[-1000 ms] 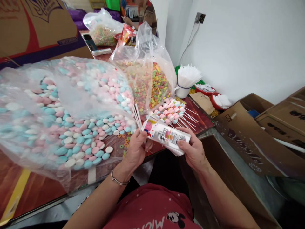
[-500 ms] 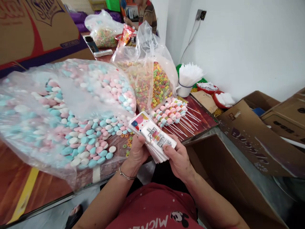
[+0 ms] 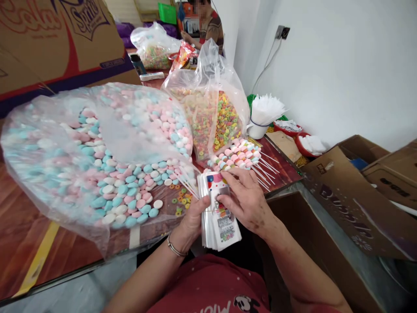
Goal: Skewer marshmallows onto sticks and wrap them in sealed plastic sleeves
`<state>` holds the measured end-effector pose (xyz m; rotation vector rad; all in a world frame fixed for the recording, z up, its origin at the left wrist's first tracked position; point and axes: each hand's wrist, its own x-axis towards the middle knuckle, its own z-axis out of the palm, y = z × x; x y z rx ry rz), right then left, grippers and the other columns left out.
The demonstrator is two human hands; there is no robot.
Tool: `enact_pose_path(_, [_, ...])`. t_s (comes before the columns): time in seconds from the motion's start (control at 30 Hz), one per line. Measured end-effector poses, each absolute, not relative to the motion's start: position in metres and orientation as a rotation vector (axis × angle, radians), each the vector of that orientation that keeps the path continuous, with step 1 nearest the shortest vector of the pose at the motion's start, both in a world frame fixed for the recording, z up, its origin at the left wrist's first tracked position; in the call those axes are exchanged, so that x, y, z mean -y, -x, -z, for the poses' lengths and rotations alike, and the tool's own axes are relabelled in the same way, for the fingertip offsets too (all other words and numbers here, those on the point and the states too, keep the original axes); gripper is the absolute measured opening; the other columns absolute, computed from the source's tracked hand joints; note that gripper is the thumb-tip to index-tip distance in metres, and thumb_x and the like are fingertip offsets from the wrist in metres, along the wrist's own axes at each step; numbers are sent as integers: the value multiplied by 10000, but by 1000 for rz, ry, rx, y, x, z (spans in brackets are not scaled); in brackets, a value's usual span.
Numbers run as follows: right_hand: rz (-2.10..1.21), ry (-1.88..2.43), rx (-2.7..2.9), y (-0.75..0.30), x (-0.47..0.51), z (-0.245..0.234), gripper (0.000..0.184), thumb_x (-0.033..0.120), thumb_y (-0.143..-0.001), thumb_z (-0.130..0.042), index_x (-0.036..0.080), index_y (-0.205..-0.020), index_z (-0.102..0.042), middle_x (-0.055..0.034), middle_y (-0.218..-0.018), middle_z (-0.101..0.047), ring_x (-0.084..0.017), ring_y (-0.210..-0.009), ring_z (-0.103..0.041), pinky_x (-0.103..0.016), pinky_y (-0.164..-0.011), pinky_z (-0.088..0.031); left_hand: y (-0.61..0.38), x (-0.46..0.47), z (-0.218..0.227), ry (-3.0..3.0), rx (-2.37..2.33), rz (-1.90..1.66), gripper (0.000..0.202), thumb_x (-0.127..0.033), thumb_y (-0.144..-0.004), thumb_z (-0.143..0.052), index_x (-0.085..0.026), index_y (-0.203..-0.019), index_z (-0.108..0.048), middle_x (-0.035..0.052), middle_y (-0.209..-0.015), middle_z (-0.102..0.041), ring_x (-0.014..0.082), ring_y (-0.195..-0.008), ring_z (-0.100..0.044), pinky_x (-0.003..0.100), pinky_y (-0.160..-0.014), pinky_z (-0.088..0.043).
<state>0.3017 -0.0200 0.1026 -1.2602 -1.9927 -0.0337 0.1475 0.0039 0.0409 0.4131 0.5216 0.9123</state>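
My left hand (image 3: 193,217) grips a thick stack of printed clear-and-white packaging bags (image 3: 224,228) by its left edge, above my lap. My right hand (image 3: 249,198) lies over the stack's right side, thumb and fingertips pinched on the front bag near its top. Several thin white sticks (image 3: 185,182) poke out left of the stack; whether the hand touches them I cannot tell. Beyond lie marshmallow skewers (image 3: 239,154) with coloured rings between pink, blue and white pieces. A few loose cereal rings (image 3: 180,199) are on the table near my left hand.
A large open bag of marshmallows (image 3: 130,187) covers the table's left. Behind stand a bag of cereal rings (image 3: 224,117) and a white mug of sticks (image 3: 259,128). Cardboard boxes (image 3: 342,195) flank the right; another box (image 3: 58,48) stands back left. A person (image 3: 211,28) sits at the far end.
The stack has turned from slanted to nearly upright. My right hand has shifted from its lower end to the upper right, and the white sticks beside it have come into view.
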Motion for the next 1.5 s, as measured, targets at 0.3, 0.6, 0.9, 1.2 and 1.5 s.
enact_pose_path(0.3, [142,1193,1899,-282,18,-93,146,145,-957,-545,179,-998,-682,-86,-929,-659,-220,-846,-556,-384,-768,-521,-152,-12,-47,-480,-491,-1012,625,-424,-527,-937,-173,-1041,-682,71,-948,-754,314,-984,-707,407,-892,-572])
enact_pose_path(0.6, [-289,1108,1728,-284,23,-94,162,104,-881,-606,227,-878,-501,-97,-1174,-658,-220,-1119,-633,-397,-933,-534,-149,-11,-47,-494,-586,-1033,554,-519,-554,-909,-169,-921,-688,77,-1010,-753,321,-1067,-681,399,-915,-553])
enact_pose_path(0.9, [-6,1153,1907,-295,17,-106,272,102,-931,-569,212,-1180,-578,-86,-1084,-679,-224,-1033,-627,-419,-930,-529,-150,-10,-43,-472,-569,-1032,542,-460,-579,-908,-160,-968,-677,95,-1045,-748,333,-1075,-673,410,-928,-535])
enact_pose_path(1.2, [137,1114,1938,-297,17,-108,129,95,-925,-553,209,-886,-599,-89,-1058,-674,-224,-997,-613,-411,-858,-522,-148,-10,-42,-415,-586,-987,612,-482,-588,-899,-148,-1043,-662,92,-1005,-751,291,-941,-713,413,-908,-547])
enact_pose_path(1.5, [-33,1074,1998,-302,21,-107,141,100,-959,-490,217,-967,-570,-40,-845,-650,-180,-791,-601,-330,-738,-526,-148,-11,-43,-381,-605,-1004,619,-484,-594,-896,-142,-1059,-670,99,-1006,-762,317,-999,-713,419,-916,-555])
